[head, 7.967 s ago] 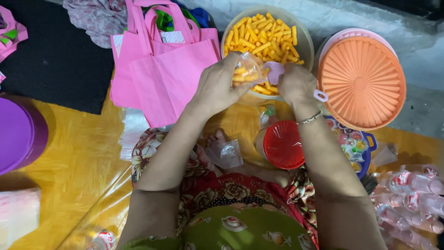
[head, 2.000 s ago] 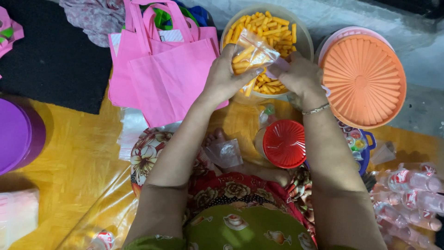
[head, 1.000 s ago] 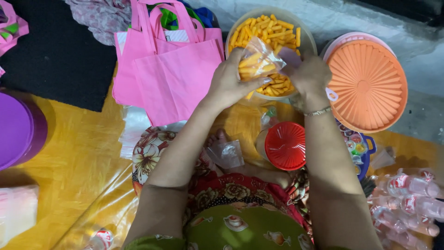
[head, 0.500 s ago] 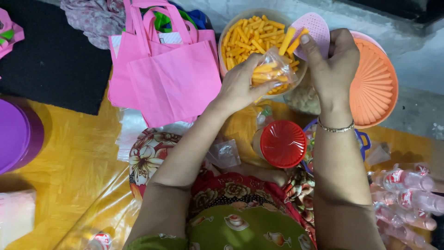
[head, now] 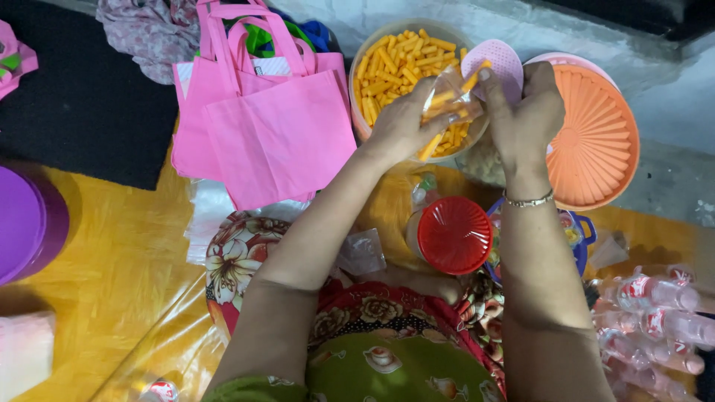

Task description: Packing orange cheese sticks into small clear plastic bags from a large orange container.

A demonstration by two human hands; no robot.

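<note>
Left of the hands I see pink tote bags [head: 275, 126]; below them a red lid [head: 454, 235]; right, an orange lid [head: 596, 141].

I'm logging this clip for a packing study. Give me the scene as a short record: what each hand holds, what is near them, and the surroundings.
left hand: holds a small clear bag of orange snack sticks
right hand: holds a pink scoop at the bag's mouth
under hands: bowl of snack sticks
right of bowl: orange ribbed lid
left of bowl: pink tote bags
near lap: jar with red lid
far right: small bottles
</note>
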